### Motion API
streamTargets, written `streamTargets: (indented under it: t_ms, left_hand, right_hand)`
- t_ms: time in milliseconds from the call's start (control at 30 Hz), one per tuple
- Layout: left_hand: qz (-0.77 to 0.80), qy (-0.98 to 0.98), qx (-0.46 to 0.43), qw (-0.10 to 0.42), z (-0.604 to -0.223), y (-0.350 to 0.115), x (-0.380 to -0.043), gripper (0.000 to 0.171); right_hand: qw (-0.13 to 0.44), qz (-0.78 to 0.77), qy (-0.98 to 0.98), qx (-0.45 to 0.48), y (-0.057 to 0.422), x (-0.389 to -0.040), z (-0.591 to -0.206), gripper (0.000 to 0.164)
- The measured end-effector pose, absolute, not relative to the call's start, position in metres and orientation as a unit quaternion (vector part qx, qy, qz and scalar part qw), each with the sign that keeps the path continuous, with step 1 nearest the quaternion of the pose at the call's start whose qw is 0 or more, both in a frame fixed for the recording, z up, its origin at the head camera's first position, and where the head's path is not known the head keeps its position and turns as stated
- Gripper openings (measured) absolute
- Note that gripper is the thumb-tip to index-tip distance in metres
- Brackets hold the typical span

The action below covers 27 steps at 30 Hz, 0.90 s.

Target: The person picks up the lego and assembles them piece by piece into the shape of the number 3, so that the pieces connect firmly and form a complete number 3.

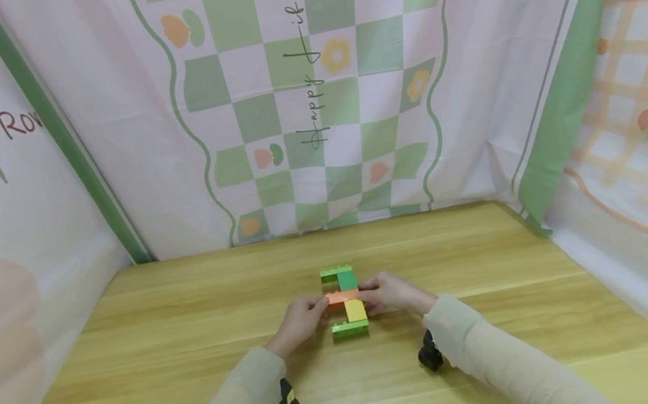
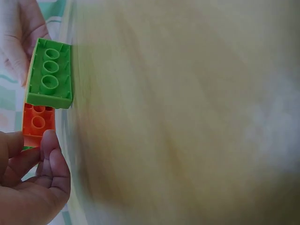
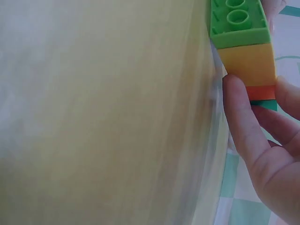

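Observation:
Both hands hold a joined building-block piece between them. Across its middle runs an orange brick [image 1: 342, 296], flanked on the right by a dark green block [image 1: 347, 279] and a yellow block [image 1: 355, 310]. Light green bricks form the far end [image 1: 336, 271] and the near end [image 1: 350, 329]; the near one shows its hollow underside in both wrist views. My left hand [image 1: 302, 320] pinches the orange brick's left end between thumb and fingers. At its right end, my right hand [image 1: 389, 292] pinches the orange brick, one finger [image 3: 238, 101] lying close to the yellow block.
A wood-grain table [image 1: 188, 299] stretches beneath the hands. Patterned curtain cloth [image 1: 321, 181] hangs behind it, with more cloth on both sides. Black wrist devices show below the left cuff [image 1: 288, 403] and the right cuff [image 1: 430, 352].

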<state>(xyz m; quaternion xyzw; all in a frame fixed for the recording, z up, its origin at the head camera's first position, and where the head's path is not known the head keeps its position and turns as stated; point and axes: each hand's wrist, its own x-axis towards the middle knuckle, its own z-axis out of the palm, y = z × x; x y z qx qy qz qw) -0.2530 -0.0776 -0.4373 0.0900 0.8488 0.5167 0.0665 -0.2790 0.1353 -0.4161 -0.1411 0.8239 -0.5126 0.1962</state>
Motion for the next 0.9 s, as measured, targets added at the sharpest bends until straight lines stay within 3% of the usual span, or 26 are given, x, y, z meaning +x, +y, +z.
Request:
streamTargets:
  t_ms: [900]
  left_hand:
    - [0.494,0.86,0.075,0.105,-0.4376,-0.0739,-0.2613,0.032]
  right_hand:
    - [0.225,-0.506,0.824,-0.121,0.1357,-0.2884,-0.4218,0.04]
